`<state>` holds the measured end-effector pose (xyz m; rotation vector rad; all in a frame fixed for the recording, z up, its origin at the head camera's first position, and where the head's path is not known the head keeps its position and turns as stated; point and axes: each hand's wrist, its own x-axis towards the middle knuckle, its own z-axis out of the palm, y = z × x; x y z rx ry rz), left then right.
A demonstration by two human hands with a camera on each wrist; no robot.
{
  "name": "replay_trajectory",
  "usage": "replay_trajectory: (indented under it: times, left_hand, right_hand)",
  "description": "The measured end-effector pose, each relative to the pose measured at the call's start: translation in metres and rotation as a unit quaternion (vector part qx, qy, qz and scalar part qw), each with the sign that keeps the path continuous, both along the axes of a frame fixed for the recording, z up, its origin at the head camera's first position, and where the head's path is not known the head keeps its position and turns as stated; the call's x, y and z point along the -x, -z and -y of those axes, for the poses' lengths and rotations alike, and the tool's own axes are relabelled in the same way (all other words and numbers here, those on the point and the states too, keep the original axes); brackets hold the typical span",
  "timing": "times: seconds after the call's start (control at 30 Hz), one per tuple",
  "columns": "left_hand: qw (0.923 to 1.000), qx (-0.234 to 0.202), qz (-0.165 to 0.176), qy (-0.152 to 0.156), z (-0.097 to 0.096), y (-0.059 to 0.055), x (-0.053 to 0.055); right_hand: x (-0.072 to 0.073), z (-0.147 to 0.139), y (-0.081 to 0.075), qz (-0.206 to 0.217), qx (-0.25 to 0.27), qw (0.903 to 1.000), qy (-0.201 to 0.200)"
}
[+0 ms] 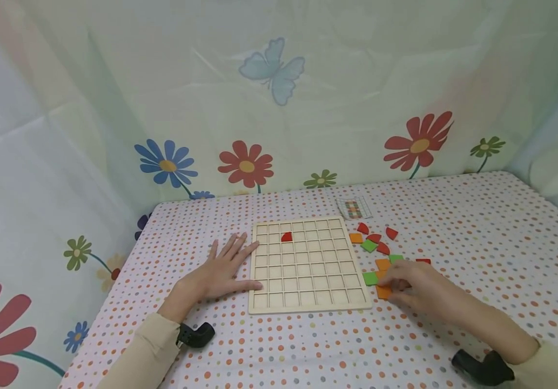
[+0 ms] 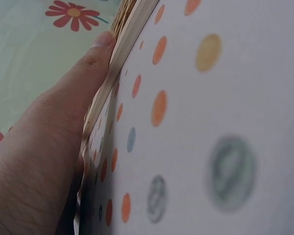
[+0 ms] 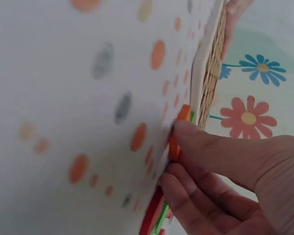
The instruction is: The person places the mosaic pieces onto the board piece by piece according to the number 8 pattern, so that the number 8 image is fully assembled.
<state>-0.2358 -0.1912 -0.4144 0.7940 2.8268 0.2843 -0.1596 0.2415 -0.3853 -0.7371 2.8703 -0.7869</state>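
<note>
Both hands are down on the dotted tablecloth (image 1: 454,216): the left hand (image 1: 220,273) lies flat, fingers spread, thumb touching the wooden grid board (image 1: 308,265) at its left edge. Lower right of centre, the right hand (image 1: 412,286) pinches an orange tile (image 1: 383,292) just right of the board, amid loose tiles (image 1: 373,243). One red piece (image 1: 286,236) sits in the grid.

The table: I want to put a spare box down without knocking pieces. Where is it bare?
Bare cloth lies right of the loose tiles toward the table's far right edge, and along the back edge behind the wooden grid board. It is crowded between the board and the right hand; the left hand fills the board's left side.
</note>
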Motion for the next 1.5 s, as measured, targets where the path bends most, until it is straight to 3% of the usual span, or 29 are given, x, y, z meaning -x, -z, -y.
replay_trajectory:
  times: [0.23,0.47,0.7,0.93,1.27,1.5]
  left_hand:
    - [1.0000,0.006,0.003,-0.006,-0.001,0.003,0.001]
    - [0.9999,0.011,0.005,-0.009,-0.002,0.004,0.000]
    - [0.9999,0.009,0.004,-0.009,-0.001,0.004,0.000]
    - [0.9999,0.008,0.007,-0.009,0.001,0.005,0.000]
    - [0.9999,0.007,0.008,-0.008,0.001,0.003,0.000]
    - [0.9999,0.005,0.003,-0.009,-0.001,0.001,0.001]
  right_hand:
    - [0.014,-0.002,-0.005,0.051,-0.001,0.9976,-0.047]
    - [0.019,0.007,-0.013,0.085,-0.025,0.9952,-0.040]
    - [0.020,0.009,-0.013,0.097,-0.015,0.9949,-0.023]
    - [0.022,0.005,-0.011,0.074,0.014,0.9958,-0.052]
    - [0.031,0.000,-0.018,0.120,0.045,0.9879,-0.087]
    - [0.044,0.006,-0.028,0.112,0.041,0.9872,-0.106]
